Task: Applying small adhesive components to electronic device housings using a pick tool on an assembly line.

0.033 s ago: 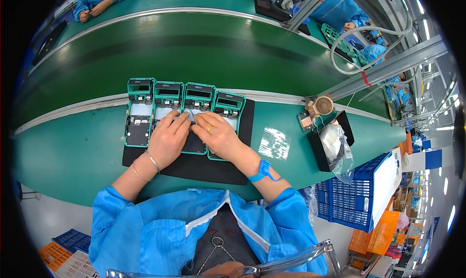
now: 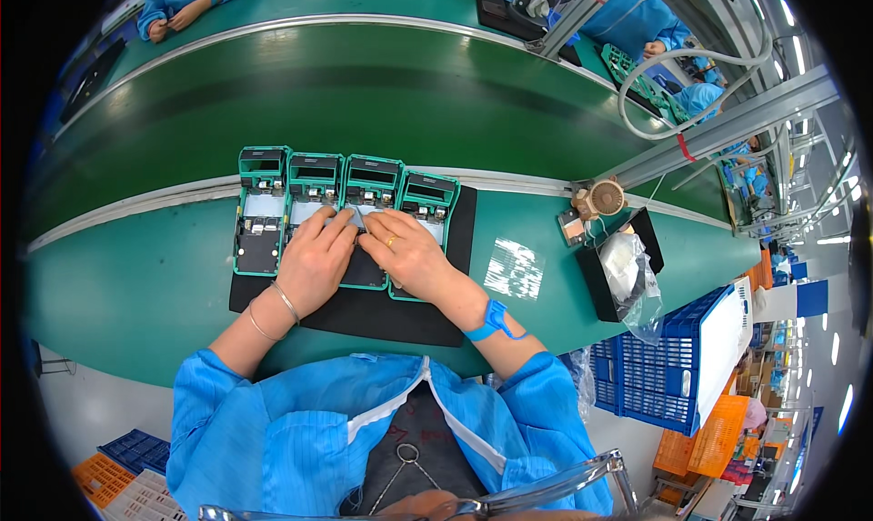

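Note:
Several green-framed device housings stand side by side: a leftmost one (image 2: 262,210), a second (image 2: 316,190), a third (image 2: 374,174) and a rightmost one (image 2: 430,190). Each has a dark window at its far end and small parts inside. Over the third housing my left hand (image 2: 316,260) and my right hand (image 2: 411,255) meet, fingers bent and closed. A small grey piece (image 2: 357,217) shows between their fingertips, low in that housing; the fingers partly hide it. My left hand also covers part of the second housing, my right hand part of the rightmost.
Beneath the housings lies a black mat (image 2: 409,323) on the green bench (image 2: 136,289). To the right are a sheet of shiny labels (image 2: 515,268), a small fan (image 2: 604,197) and a black box (image 2: 602,285) with plastic bags. Blue crates (image 2: 650,375) stand beyond the bench edge. Co-workers sit across the belt (image 2: 364,85).

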The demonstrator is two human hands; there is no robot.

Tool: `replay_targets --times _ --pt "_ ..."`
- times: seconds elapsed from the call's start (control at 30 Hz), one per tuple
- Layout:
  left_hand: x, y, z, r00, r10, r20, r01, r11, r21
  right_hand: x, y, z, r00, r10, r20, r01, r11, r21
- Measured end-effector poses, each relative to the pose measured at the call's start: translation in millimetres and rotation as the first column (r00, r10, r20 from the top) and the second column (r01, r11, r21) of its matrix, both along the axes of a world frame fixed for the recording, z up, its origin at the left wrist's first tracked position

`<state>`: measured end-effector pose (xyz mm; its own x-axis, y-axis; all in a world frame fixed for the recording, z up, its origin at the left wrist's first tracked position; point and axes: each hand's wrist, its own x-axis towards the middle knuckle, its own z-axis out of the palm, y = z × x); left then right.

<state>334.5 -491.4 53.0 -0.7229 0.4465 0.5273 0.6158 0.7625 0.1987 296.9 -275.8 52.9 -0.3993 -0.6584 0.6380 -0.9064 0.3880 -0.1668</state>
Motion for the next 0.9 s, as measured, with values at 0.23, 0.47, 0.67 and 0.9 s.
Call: replay_targets --times 0.23,0.47,0.67,0.9 --pt "-2 2 6 0.999 0.037 0.014 -0.035 0.992 -0.124 4 -5 -2 0.996 -0.055 -0.074 0.059 0.997 0.045" --pt "0 0 4 0.999 0.04 0.029 -0.035 0.987 -0.155 17 34 32 0.992 -0.127 -0.014 0.127 0.992 0.002" --pt "13 20 19 0.995 -0.086 0.05 0.087 0.996 -0.011 69 149 30 0.881 -0.453 0.136 0.465 0.882 -0.076" --pt "27 118 10 0.794 -0.602 0.085 0.604 0.797 -0.006 114 187 6 0.816 -0.512 0.269 0.541 0.84 -0.043"
